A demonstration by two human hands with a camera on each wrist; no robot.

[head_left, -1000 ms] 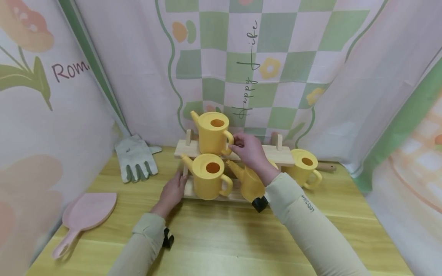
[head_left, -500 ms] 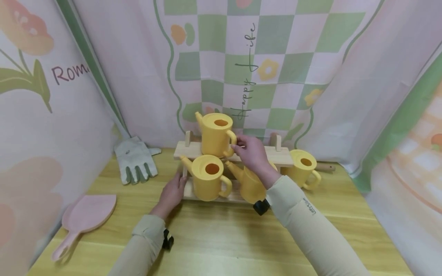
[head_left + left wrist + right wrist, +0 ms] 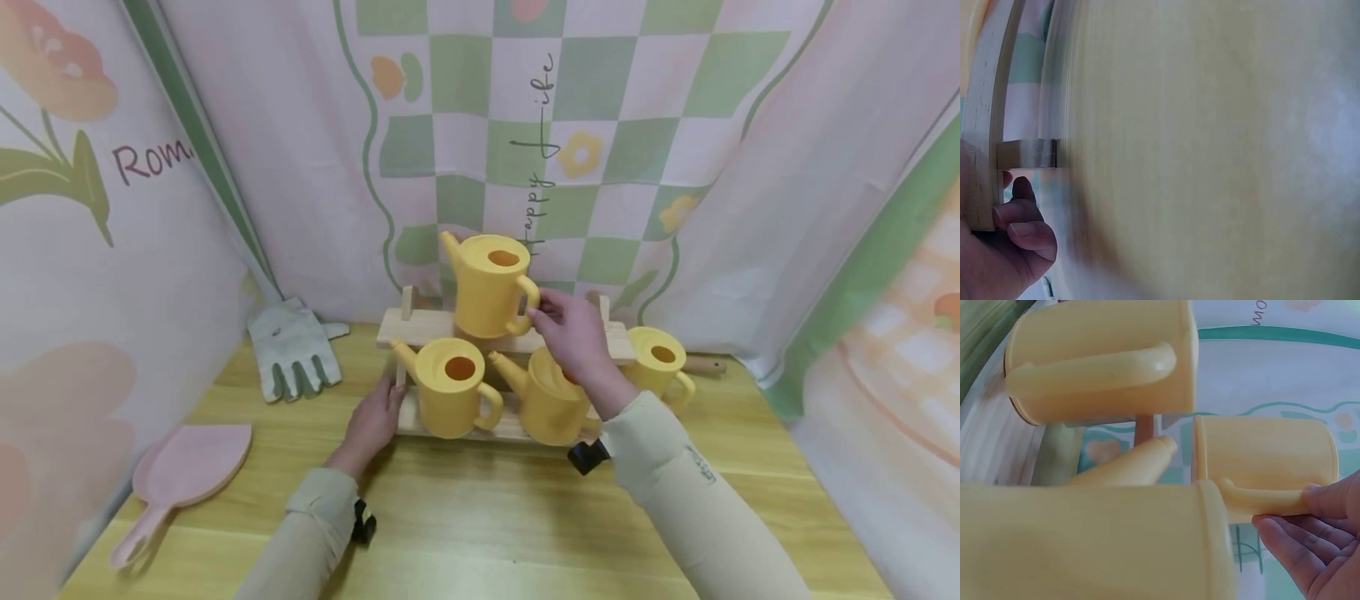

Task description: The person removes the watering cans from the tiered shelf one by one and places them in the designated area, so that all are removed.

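My right hand [image 3: 573,333] pinches the handle of a yellow watering can [image 3: 489,287] at the upper board of a two-tier wooden rack [image 3: 431,323]. Whether that can's base touches the board I cannot tell. On the lower tier stand two more yellow cans, the left watering can [image 3: 447,392] and the middle watering can [image 3: 551,400], spouts pointing left. With its fingers curled under the wood, my left hand [image 3: 375,414] grips the rack's left end; the left wrist view shows these fingers [image 3: 1032,234] below the board.
Another yellow watering can [image 3: 656,358] stands at the rack's right end, in front of a wooden handle [image 3: 705,365]. Left of the rack lie a grey-white glove [image 3: 295,346] and a pink dustpan [image 3: 191,467]. A printed curtain [image 3: 465,125] hangs close behind.
The upper watering can has moved right along the top board and slightly up, with my right hand on its handle. My left hand has stayed on the rack.
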